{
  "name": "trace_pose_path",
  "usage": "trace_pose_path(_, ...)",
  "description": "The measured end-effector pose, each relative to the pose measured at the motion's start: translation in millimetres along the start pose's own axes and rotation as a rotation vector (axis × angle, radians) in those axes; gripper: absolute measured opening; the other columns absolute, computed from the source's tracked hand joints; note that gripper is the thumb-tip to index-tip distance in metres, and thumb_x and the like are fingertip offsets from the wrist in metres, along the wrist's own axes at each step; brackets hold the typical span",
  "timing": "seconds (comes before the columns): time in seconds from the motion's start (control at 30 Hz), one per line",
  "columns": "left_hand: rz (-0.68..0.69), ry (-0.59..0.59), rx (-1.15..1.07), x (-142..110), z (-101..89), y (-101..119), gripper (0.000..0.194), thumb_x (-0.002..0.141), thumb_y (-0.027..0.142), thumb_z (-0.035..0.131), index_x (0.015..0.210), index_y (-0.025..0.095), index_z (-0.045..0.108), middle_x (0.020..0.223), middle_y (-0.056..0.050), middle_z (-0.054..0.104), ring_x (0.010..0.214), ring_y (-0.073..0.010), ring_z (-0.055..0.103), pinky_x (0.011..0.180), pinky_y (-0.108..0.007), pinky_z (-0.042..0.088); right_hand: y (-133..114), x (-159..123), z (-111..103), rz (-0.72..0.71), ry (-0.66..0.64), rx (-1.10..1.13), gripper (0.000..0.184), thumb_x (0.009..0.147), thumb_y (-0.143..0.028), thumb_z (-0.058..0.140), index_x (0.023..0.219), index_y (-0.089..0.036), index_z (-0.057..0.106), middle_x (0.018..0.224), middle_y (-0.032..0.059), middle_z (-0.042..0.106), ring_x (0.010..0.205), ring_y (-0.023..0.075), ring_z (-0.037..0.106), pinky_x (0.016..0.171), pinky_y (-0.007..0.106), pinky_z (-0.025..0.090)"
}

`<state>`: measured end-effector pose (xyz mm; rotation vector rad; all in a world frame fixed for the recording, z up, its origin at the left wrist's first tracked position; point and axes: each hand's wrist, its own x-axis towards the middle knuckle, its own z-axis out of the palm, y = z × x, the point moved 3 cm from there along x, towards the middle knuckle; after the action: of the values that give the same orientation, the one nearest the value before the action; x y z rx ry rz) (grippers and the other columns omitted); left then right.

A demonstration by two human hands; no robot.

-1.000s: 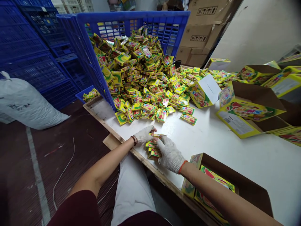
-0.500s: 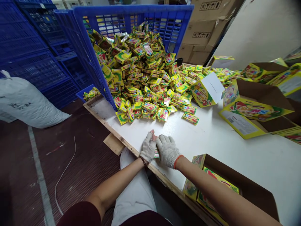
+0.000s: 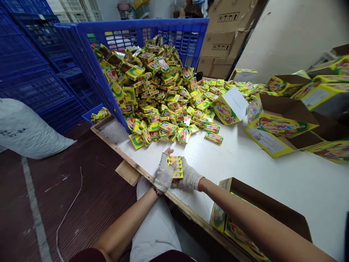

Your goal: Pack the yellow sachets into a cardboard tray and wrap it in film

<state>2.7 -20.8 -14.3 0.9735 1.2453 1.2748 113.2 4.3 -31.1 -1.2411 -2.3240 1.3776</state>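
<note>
Between my two gloved hands, near the table's front edge, is a row of several small yellow candy boxes [image 3: 176, 167], their printed narrow sides facing up. My left hand [image 3: 164, 172] grips the row from the left, with its thumb across the top. Wrapped round the right side is my right hand [image 3: 188, 176], its fingers partly hidden under the boxes. Beyond the hands, a large heap of the same boxes [image 3: 163, 105] spills out of a tipped blue crate [image 3: 109, 87] onto the white table [image 3: 245, 178].
An opened display carton [image 3: 229, 211] with yellow packs inside stands at the front, under my right forearm. Empty display cartons [image 3: 283, 123] are piled at the right. A white sack [image 3: 29, 131] rests on the floor at left. Brown shipping boxes [image 3: 220, 43] are stacked behind.
My hands, earlier pressed over the boxes and covering most of them, have turned so that the row shows between them. The camera view has shifted slightly.
</note>
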Motion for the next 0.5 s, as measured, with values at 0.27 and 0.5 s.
trace_pose_path(0.27, 0.253, -0.233, 0.645, 4.7, -6.9, 42.2, 0.1, 0.071, 0.058, 0.056, 0.148, -0.002, 0.033, 0.152, -0.026, 0.031, 0.147, -0.0333, 0.024, 0.123, -0.044, 0.017, -45.8, -26.0, -53.6, 0.198, 0.04, -0.066, 0.069, 0.052, -0.035, 0.076, 0.11, -0.014, 0.044, 0.097, 0.0058, 0.062, 0.082, 0.0203, 0.058, 0.07, 0.031, 0.044)
trace_pose_path(0.5, 0.223, -0.487, 0.425, -10.3, 37.8, 90.9, 0.122, 0.058, 0.055, 0.083, 0.151, 0.005, 0.021, 0.152, -0.024, 0.028, 0.139, -0.0303, 0.039, 0.116, -0.039, 0.035, -65.9, -104.4, -127.0, 0.129, 0.231, -0.021, 0.106, 0.052, -0.047, 0.08, 0.142, -0.011, 0.037, 0.125, 0.0145, 0.055, 0.107, 0.0282, 0.059, 0.093, 0.042, 0.049)
